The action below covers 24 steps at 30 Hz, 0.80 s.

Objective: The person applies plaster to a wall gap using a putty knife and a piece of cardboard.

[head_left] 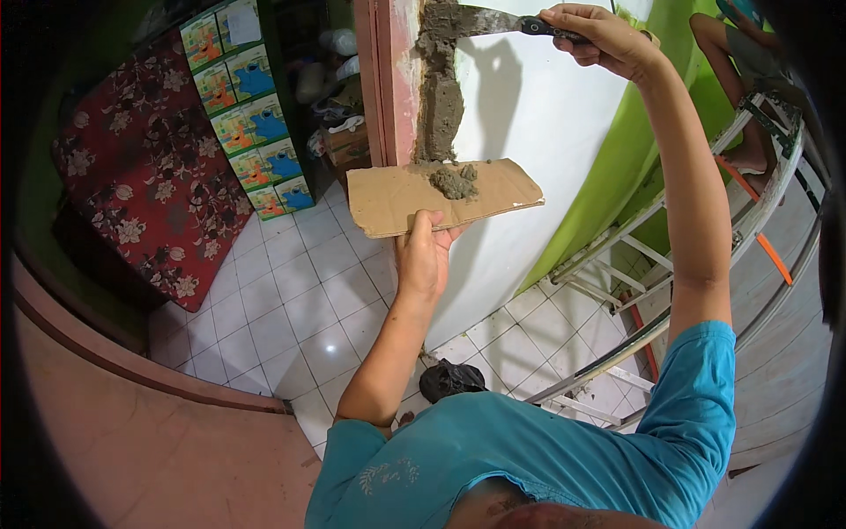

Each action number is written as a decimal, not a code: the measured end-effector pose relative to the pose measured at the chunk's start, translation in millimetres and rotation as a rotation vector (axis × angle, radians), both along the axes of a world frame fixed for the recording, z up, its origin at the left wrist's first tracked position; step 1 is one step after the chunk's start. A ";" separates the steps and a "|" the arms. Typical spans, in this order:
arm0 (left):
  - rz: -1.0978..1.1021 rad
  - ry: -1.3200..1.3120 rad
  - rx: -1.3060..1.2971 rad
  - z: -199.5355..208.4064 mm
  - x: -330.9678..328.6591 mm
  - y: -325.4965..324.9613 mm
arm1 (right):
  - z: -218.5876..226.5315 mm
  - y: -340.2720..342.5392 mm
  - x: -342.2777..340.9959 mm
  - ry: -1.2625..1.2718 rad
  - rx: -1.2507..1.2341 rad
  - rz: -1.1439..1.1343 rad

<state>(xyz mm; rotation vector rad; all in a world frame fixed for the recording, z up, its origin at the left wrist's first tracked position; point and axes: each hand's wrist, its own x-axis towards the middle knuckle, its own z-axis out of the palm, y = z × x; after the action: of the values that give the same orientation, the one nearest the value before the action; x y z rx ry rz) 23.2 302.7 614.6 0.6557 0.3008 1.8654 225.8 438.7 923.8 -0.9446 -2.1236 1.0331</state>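
My left hand [425, 251] grips a piece of brown cardboard [388, 198] from below, thumb on top and fingers underneath. A lump of wet grey mortar [454, 182] lies on the cardboard, close to the wall. Up at the right, my right hand [604, 40] is closed around the dark handle of a putty knife [493, 21]. Its metal blade points left and touches the strip of grey mortar [441, 106] that runs down the wall edge beside the pink door frame [385, 88]. The cardboard's far edge meets the foot of that strip.
An aluminium ladder [648, 249] stands at the right, with another person's leg [718, 66] near its top. Stacked printed boxes [251, 115] and a red floral mattress [150, 167] are at the left. A black plastic bag [451, 379] lies on the white tiled floor [291, 282].
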 end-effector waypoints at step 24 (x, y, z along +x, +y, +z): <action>0.004 -0.018 0.015 -2.0 1.9 1.7 | -32.4 -1.9 14.9 0.022 0.160 -0.016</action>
<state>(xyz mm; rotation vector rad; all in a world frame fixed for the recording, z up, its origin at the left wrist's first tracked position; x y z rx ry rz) 25.1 304.5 612.6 0.6488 0.2773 1.8782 240.7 436.8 891.3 -0.8673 -2.1409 0.8478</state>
